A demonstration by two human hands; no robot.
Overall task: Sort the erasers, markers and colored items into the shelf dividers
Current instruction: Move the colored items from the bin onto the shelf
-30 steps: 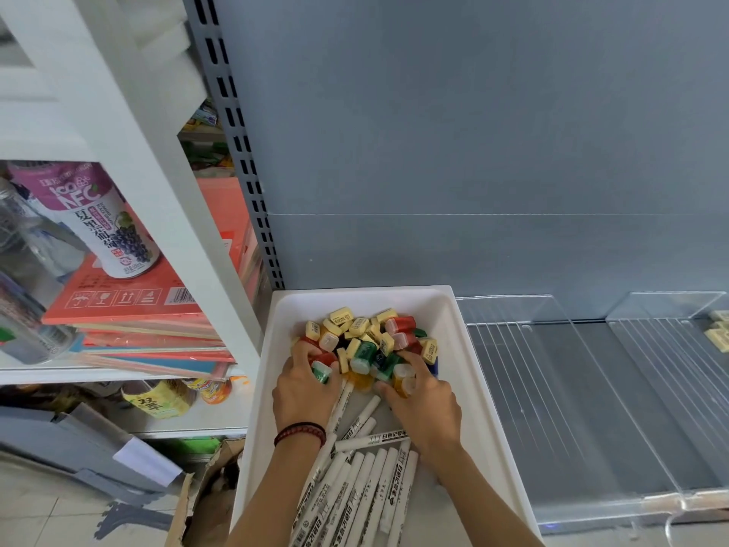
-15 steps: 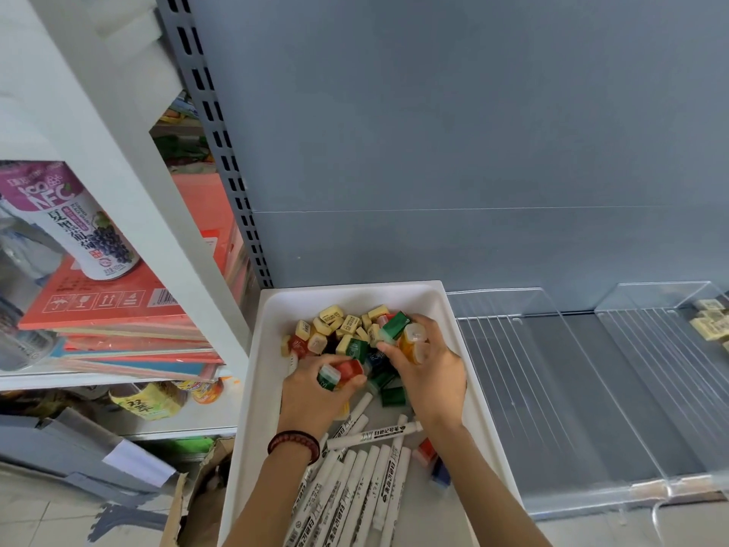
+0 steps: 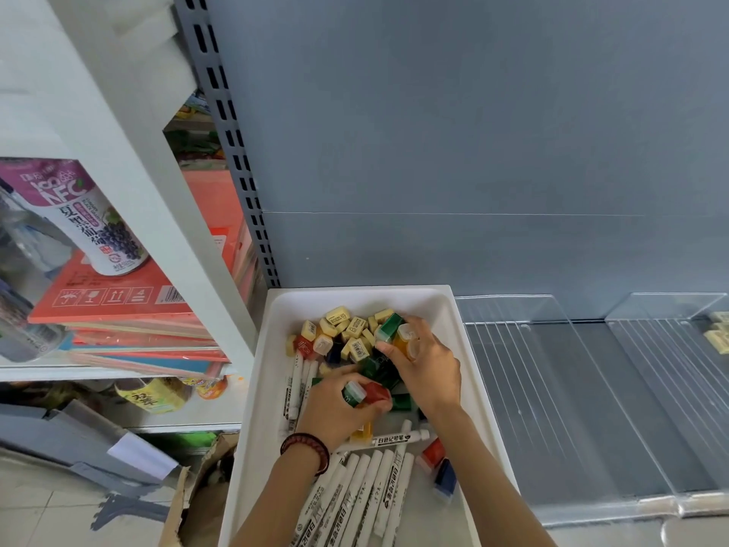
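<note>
Head view: left hand (image 3: 335,412) grips red piece (image 3: 375,392); right hand (image 3: 428,369) grips orange piece (image 3: 403,343).

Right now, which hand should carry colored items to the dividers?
Right hand: it already grips colored items and sits nearest the clear dividers; the left hand is farther off.

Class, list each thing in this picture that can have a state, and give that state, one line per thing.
White tray: on the shelf, holding mixed items.
White markers: capped, lying in the tray's near end.
Left hand: gripping red and green items.
Right hand: gripping green and orange items.
Nearest divider bay: empty.
</note>
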